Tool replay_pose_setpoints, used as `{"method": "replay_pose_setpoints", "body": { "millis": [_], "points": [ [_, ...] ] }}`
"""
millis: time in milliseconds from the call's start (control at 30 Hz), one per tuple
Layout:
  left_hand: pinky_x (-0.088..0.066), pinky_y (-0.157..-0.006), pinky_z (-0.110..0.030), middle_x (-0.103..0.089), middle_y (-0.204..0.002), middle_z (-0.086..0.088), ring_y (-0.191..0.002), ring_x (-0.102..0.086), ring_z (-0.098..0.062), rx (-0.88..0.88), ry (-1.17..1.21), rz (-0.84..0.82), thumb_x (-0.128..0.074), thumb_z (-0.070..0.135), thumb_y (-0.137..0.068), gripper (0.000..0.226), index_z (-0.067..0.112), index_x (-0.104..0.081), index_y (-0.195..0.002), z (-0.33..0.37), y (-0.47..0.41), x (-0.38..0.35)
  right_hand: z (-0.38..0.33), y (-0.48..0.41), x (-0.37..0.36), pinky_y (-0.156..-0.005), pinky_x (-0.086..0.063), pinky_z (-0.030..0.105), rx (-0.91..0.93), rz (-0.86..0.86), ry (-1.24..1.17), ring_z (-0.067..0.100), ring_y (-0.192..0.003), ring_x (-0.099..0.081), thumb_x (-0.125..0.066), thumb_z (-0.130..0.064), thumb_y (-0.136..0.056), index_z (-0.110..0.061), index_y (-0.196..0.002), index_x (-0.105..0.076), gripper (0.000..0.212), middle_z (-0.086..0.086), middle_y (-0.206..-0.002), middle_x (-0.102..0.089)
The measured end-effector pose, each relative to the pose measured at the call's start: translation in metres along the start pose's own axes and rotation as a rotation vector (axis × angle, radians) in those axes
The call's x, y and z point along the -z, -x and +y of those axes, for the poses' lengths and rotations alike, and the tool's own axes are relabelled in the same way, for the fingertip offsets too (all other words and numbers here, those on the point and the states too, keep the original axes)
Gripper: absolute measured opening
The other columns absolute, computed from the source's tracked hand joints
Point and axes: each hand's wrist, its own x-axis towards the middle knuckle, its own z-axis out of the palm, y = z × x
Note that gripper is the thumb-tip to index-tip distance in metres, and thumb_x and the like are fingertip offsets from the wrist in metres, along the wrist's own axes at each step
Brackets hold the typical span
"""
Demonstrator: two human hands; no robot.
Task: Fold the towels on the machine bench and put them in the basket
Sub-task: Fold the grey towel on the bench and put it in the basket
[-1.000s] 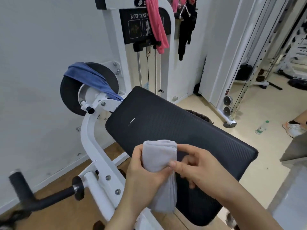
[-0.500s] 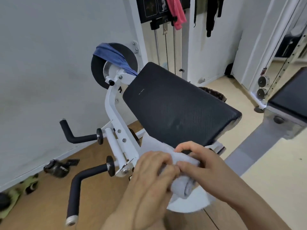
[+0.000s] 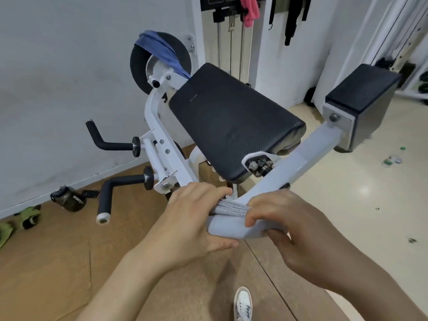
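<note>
A folded grey towel (image 3: 229,224) is held in the air below the black machine pad (image 3: 231,121), off its front edge. My left hand (image 3: 194,218) grips the towel's left end, thumb underneath. My right hand (image 3: 287,228) grips its right end, fingers curled over the top. The towel's layered edge shows between the two hands. A blue towel (image 3: 159,50) hangs over the black wheel at the machine's far left. A pink towel (image 3: 249,10) hangs from the weight stack at the top. No basket is in view.
The white machine frame (image 3: 159,135) has two black handles (image 3: 108,195) sticking out to the left. A second black padded seat (image 3: 363,89) stands at the right. A dark bottle (image 3: 69,200) and green cloth (image 3: 20,222) lie by the wall. My shoe (image 3: 243,304) is below.
The towel has come off the pad and down in front of it, and both hands have folded it into a compact bundle. The view has tilted down and pulled back.
</note>
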Motion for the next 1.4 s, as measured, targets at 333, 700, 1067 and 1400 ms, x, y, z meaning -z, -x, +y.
{"method": "replay_pose_setpoints", "body": {
  "millis": [333, 700, 1067, 1400],
  "points": [
    [-0.040, -0.065, -0.029, -0.067, -0.093, 0.007, -0.079, -0.059, -0.018, -0.292, -0.338, 0.164, -0.033, 0.052, -0.096, 0.051, 0.019, -0.067, -0.116, 0.100, -0.026, -0.045, 0.020, 0.070, 0.063, -0.065, -0.042, 0.021, -0.195, -0.064, 0.295, 0.008, -0.080, -0.050, -0.052, -0.040, -0.072, -0.035, -0.090, -0.053, 0.018, -0.017, -0.084, -0.055],
    [-0.045, -0.073, -0.023, -0.066, -0.088, 0.016, -0.084, -0.052, 0.001, -0.142, 0.138, -0.012, -0.051, 0.059, -0.087, 0.034, 0.040, -0.055, -0.116, 0.271, -0.189, -0.174, 0.223, 0.176, 0.197, -0.074, -0.045, 0.031, -0.442, -0.153, 0.217, 0.014, -0.088, -0.053, -0.057, -0.045, -0.089, -0.031, -0.106, -0.047, 0.024, -0.009, -0.094, -0.058],
    [-0.042, -0.070, -0.020, -0.068, -0.096, 0.013, -0.082, -0.059, -0.010, -0.106, 0.119, 0.172, -0.067, 0.023, -0.076, 0.031, 0.031, -0.061, -0.105, 0.351, -0.344, -0.252, 0.396, 0.197, 0.260, -0.036, -0.040, 0.025, -0.358, 0.178, 0.399, 0.011, -0.096, -0.048, -0.081, -0.011, -0.065, -0.026, -0.103, -0.061, 0.045, -0.012, -0.100, -0.057],
    [-0.052, -0.075, -0.038, -0.067, -0.100, 0.003, -0.090, -0.060, -0.022, 0.074, 0.102, 0.329, -0.053, 0.008, -0.082, 0.028, 0.018, -0.065, -0.106, 0.276, -0.527, -0.321, 0.570, 0.062, 0.312, -0.081, -0.043, 0.028, -0.342, -0.080, 0.360, 0.011, -0.109, -0.042, -0.052, -0.040, -0.093, -0.033, -0.125, -0.048, 0.032, -0.015, -0.118, -0.046]
  ]
}}
